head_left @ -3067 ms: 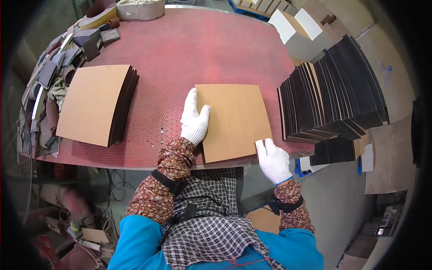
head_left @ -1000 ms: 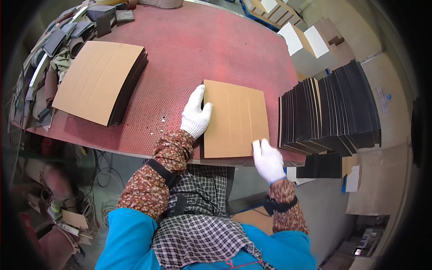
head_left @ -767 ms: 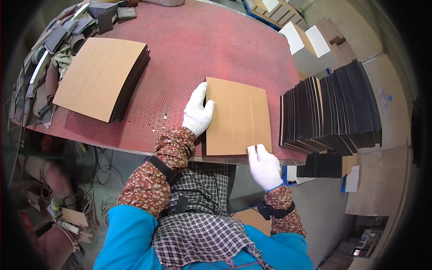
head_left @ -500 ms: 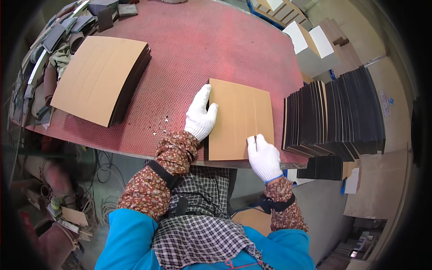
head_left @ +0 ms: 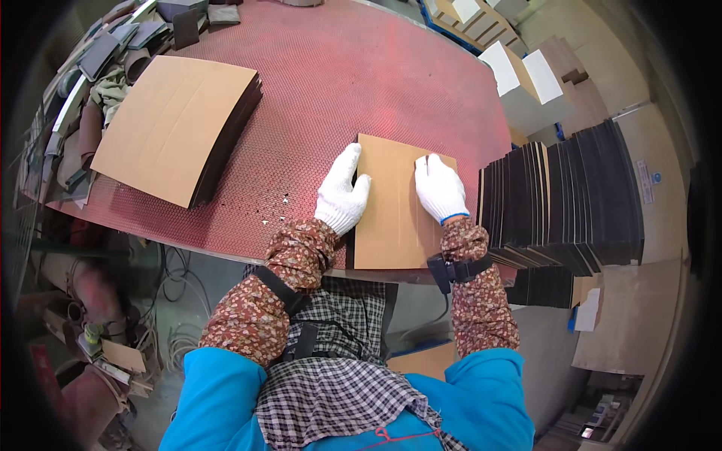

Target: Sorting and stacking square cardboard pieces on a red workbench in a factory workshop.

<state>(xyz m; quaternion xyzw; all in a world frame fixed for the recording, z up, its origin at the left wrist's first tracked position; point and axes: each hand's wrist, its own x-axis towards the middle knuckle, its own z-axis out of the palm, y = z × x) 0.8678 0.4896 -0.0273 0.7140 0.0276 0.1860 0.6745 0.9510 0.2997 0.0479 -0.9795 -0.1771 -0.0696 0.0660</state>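
A tan rectangular board (head_left: 387, 218) with a dark left edge lies in front of me at the table's near side. Along that left edge rests my left hand (head_left: 342, 192), in a white knit glove, fingers stretched out and thumb spread over the top face. My right hand (head_left: 441, 188), gloved alike, is on the board's upper right part with its fingers bent together. A small dark bit shows at its fingertips, too small to name. Faint straight lines run down the board's face.
A stack of tan boards with dark edges (head_left: 177, 128) sits at left on the red mesh-textured table (head_left: 323, 68). Many dark boards (head_left: 564, 199) stand in a row at right. Scraps and rolls (head_left: 94, 98) crowd the far left; white boxes (head_left: 519, 71) are at far right.
My right hand has moved away from me, from the board's near right corner to its upper right part. My left hand stays by the left edge. The view has shifted slightly.
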